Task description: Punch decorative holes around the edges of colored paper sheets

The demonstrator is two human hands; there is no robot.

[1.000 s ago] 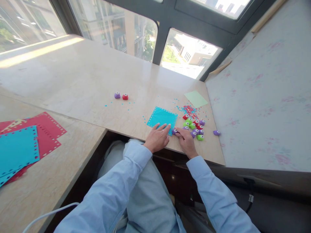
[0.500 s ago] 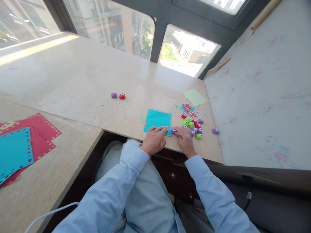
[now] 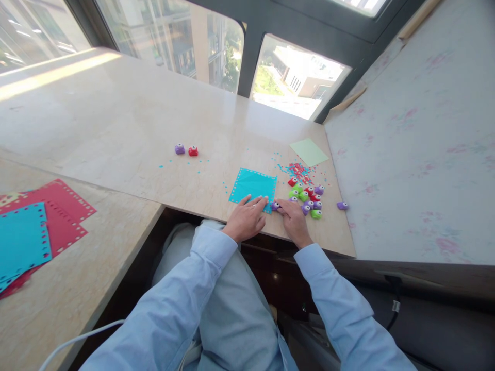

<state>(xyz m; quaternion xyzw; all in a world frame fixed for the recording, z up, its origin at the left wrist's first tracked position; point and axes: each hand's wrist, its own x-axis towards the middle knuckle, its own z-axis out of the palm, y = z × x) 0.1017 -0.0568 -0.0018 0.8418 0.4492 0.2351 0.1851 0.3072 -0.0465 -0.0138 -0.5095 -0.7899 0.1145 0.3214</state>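
A blue square of paper (image 3: 253, 184) with small holes punched along its edges lies on the tabletop in front of me. My left hand (image 3: 246, 219) rests on its lower edge, fingers stretched out over the sheet. At the sheet's lower right corner sits a small purple craft punch (image 3: 275, 205), and my right hand (image 3: 293, 219) has its fingers closed on it. Whether the paper's edge is inside the punch I cannot tell. Just right of that hand several more craft punches (image 3: 304, 196) in green, red and purple stand in a cluster.
Red and blue paper bits (image 3: 299, 171) lie heaped behind the cluster, near a pale green sheet (image 3: 308, 152). A purple punch (image 3: 179, 149) and a red punch (image 3: 193, 151) stand farther left. Another purple punch (image 3: 342, 205) is by the wall. Punched red sheets (image 3: 71, 201) lie at far left.
The blue paper has turned slightly, its right side shifting right and its lower right corner now lying at the purple punch. Both hands stay in nearly the same place.
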